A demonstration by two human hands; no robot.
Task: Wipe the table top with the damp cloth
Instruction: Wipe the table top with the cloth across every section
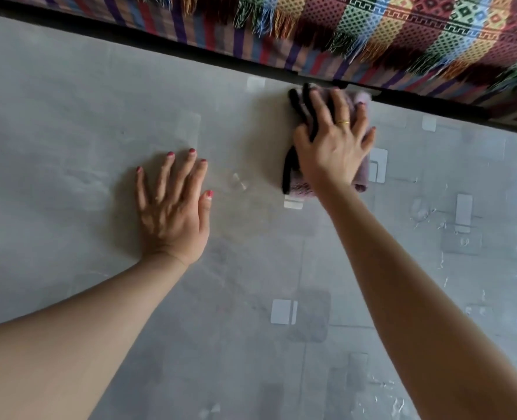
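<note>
My right hand [334, 140] presses flat on the cloth [327, 137] in the upper middle-right of the frame, fingers spread and fairly straight over the top of it, thumb out to the left side, not curled round it. There's a gold ring [342, 122] on one finger. The cloth is a folded, mauve-pink towel with black stripes or edging, bunched under my palm, its lower end sticking out below my wrist; the far end is blurred. It lies on the desk [69, 116] right up near the desk's far edge, just beside the dark gap there. My left hand [175, 204] lies flat on the desk at centre-left of the frame, fingers straight and apart, holding nothing, well apart from the cloth. Nails are painted red. Both forearms reach in from the bottom edge. The desk top is grey, stone-look, glossy, with pale square reflections scattered over the right and lower parts, and some streaky marks at lower right. Across the top of the frame, beyond the dark gap, a multicoloured woven blanket [402, 34] with fringe hangs over something; I can't tell what it covers.
</note>
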